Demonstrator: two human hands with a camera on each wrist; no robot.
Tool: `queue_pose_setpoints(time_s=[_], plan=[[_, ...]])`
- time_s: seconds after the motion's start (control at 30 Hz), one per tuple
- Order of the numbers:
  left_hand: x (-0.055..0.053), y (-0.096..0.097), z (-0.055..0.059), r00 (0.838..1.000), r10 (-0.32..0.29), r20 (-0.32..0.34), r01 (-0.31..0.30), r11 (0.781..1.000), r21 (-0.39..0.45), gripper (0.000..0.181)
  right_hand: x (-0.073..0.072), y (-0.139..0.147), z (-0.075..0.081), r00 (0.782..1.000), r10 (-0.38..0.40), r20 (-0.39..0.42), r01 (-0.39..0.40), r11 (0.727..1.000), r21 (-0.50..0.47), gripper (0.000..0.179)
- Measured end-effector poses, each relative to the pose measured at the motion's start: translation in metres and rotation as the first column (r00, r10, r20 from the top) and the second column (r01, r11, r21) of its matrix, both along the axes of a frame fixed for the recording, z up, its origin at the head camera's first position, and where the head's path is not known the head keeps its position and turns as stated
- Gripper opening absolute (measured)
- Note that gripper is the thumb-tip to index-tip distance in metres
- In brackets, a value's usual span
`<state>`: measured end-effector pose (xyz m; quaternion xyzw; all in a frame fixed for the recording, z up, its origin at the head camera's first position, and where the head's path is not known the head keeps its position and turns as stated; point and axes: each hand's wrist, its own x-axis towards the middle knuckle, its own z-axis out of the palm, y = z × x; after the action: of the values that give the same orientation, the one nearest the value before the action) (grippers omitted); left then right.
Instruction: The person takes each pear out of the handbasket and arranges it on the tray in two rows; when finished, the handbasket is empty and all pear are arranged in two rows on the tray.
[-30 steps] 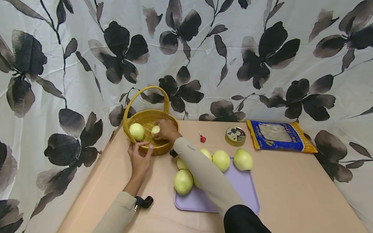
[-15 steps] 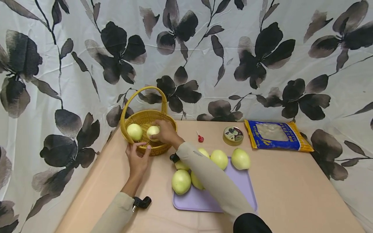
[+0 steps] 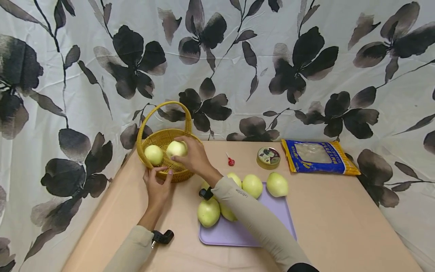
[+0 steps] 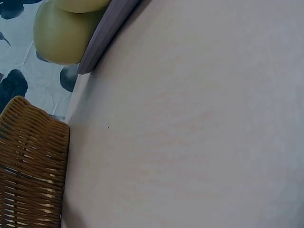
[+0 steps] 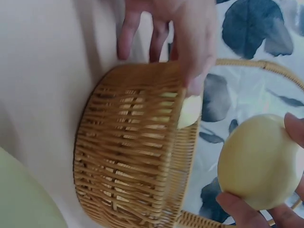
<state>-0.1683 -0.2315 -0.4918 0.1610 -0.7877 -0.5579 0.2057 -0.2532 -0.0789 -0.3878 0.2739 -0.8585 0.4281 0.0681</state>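
My right hand [image 3: 193, 153] grips a pale green, round fruit [image 5: 259, 161] between thumb and fingers. In the right wrist view this fruit is held up beside the opening of a yellow wicker basket [image 5: 128, 147], past its rim. My left hand [image 3: 158, 189] holds the basket's near rim with thumb and forefinger; its other fingers hang along the outer wall. Another pale green fruit [image 3: 153, 155] lies inside the basket at the left. The left wrist view shows the basket's side [image 4: 31, 166] but none of the left hand.
A lilac tray [image 3: 231, 240] bears several more pale green fruits [image 3: 209, 213], partly hidden by my right sleeve. Behind it lie a red lollipop [image 3: 231, 161], a round tin [image 3: 268, 158] and a blue-and-yellow packet [image 3: 319, 157]. A floral cloth [image 3: 238, 68] hangs behind the table.
My right hand has drawn the fruit up from low inside the basket, so more of it shows. The left hand has stayed at the rim. The whole view has drifted slightly.
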Motion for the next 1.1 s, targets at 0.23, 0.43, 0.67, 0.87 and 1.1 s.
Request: queue_pose_setpoints(time_s=[0.23, 0.43, 0.67, 0.87, 1.1], plan=[[0.001, 0.002, 0.001, 1.0, 0.01, -0.003, -0.01, 1.0, -0.022, 0.037, 0.028, 0.021, 0.008, 0.999, 0.0, -0.045, -0.003, 0.997, -0.08, 0.061], [0.004, 0.002, 0.004, 1.0, 0.003, 0.007, -0.002, 0.999, -0.037, 0.038, 0.05, 0.035, 0.012, 0.996, 0.008, -0.086, -0.016, 0.995, -0.102, 0.061], [0.004, 0.002, 0.002, 1.0, -0.005, 0.012, 0.006, 0.999, -0.032, 0.038, 0.077, 0.057, 0.012, 0.998, 0.024, -0.059, -0.035, 0.982, -0.187, 0.063], [0.004, 0.003, 0.001, 1.0, -0.011, -0.018, 0.011, 1.0, -0.015, 0.038, 0.097, 0.079, 0.013, 1.0, 0.026, 0.003, -0.024, 0.954, -0.298, 0.063], [0.003, 0.004, 0.001, 1.0, -0.017, -0.026, 0.018, 1.0, 0.013, 0.04, 0.119, 0.107, 0.01, 1.0, 0.013, 0.028, -0.003, 0.94, -0.341, 0.063]])
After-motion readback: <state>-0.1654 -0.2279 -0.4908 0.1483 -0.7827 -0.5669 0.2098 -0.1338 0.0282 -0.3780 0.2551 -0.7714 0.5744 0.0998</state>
